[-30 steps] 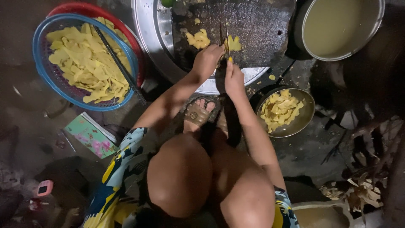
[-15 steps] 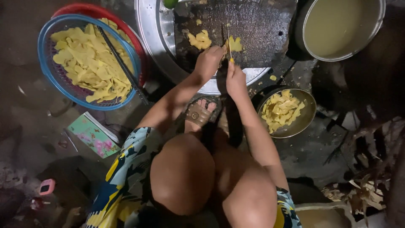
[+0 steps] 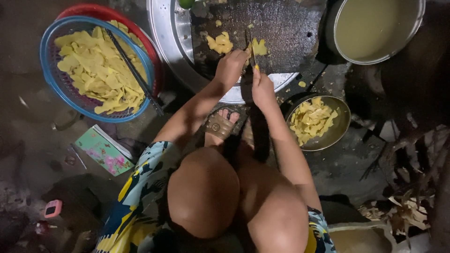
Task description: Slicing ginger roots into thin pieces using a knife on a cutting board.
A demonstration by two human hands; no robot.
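Note:
My left hand (image 3: 229, 66) rests on a dark wet cutting board (image 3: 281, 28), its fingertips against a yellow piece of food (image 3: 259, 47). My right hand (image 3: 262, 87) grips a knife (image 3: 250, 47) with the thin blade standing edge-down between the hands, right beside that piece. A small pile of cut yellow bits (image 3: 220, 43) lies just left of the blade. The board sits in a round metal tray (image 3: 164, 42). My bare knees and a sandalled foot (image 3: 220, 125) are below the hands.
A blue basket (image 3: 51, 89) inside a red one holds several yellow slices and dark chopsticks, left. A metal bowl (image 3: 340, 129) with cut pieces sits by my right forearm. A pot (image 3: 375, 28) of pale liquid is top right. A booklet (image 3: 103, 150) lies on the ground.
Both hands stay at the board with the knife upright between them; only the view has shifted slightly.

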